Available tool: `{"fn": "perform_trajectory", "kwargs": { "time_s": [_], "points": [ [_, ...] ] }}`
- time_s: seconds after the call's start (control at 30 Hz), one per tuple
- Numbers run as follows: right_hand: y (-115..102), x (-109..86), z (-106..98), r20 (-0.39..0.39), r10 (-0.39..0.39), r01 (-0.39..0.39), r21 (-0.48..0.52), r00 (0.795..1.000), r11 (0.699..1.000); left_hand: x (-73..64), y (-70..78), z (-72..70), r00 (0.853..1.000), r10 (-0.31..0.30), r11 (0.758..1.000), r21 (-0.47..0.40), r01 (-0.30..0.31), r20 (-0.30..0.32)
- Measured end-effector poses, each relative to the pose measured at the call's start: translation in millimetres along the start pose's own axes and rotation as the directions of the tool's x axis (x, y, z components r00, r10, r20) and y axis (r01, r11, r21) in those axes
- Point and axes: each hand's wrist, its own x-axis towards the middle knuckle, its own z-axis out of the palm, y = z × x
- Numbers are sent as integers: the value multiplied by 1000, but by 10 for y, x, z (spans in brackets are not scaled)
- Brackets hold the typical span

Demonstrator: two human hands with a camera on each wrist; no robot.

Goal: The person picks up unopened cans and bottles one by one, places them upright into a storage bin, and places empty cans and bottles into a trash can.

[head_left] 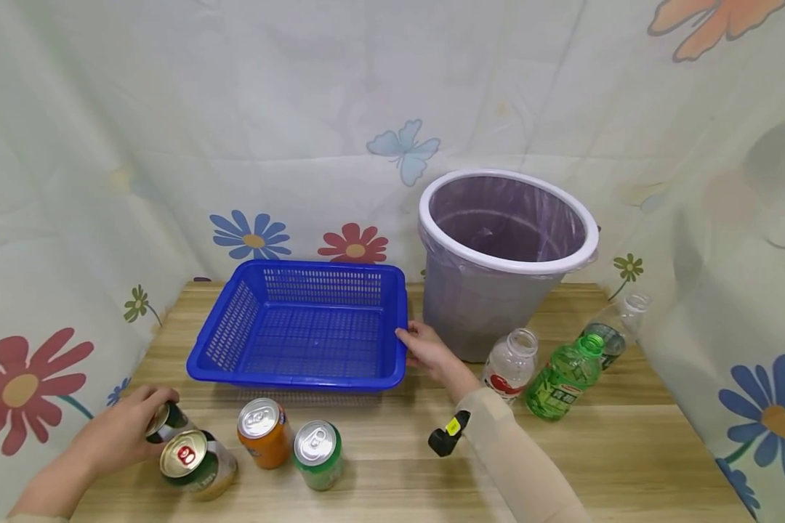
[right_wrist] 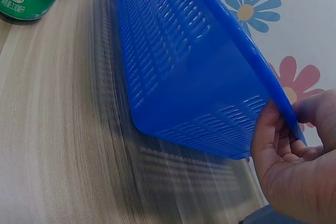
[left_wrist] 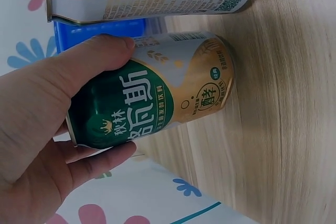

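Observation:
My left hand point(head_left: 121, 436) grips a green, white and gold drink can point(left_wrist: 157, 93) with the thumb on one side and fingers on the other. In the head view most of this can hides behind the hand and a second can of the same design point(head_left: 199, 465). With my right hand point(head_left: 428, 352) I pinch the right rim of a blue plastic basket point(head_left: 301, 381); the thumb lies over the edge and the fingers curl beneath it. Nothing lies in the basket. An orange can point(head_left: 264, 434) and a green can point(head_left: 317, 456) stand in front of it.
A grey bin point(head_left: 477, 305) with a white rim and clear liner stands behind my right forearm. To its front right are a clear bottle with a red label point(head_left: 510, 367), a green bottle point(head_left: 565, 378) and another clear bottle point(head_left: 618, 327). A flowered curtain point(head_left: 288, 109) surrounds the wooden table point(head_left: 392, 450).

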Motion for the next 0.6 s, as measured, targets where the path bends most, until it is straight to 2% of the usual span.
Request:
{"fn": "perform_trajectory", "kwargs": {
  "time_s": [0.33,0.6],
  "points": [
    [-15,-8,-10,-13,13,-13,-18,1000,1000,12,-7,-24,1000,21,1000,-19,-21,19],
    [-10,-6,-7,0,12,-12,-4,1000,1000,21,-44,-40,997,76,997,-12,-76,17]
  ]
}}
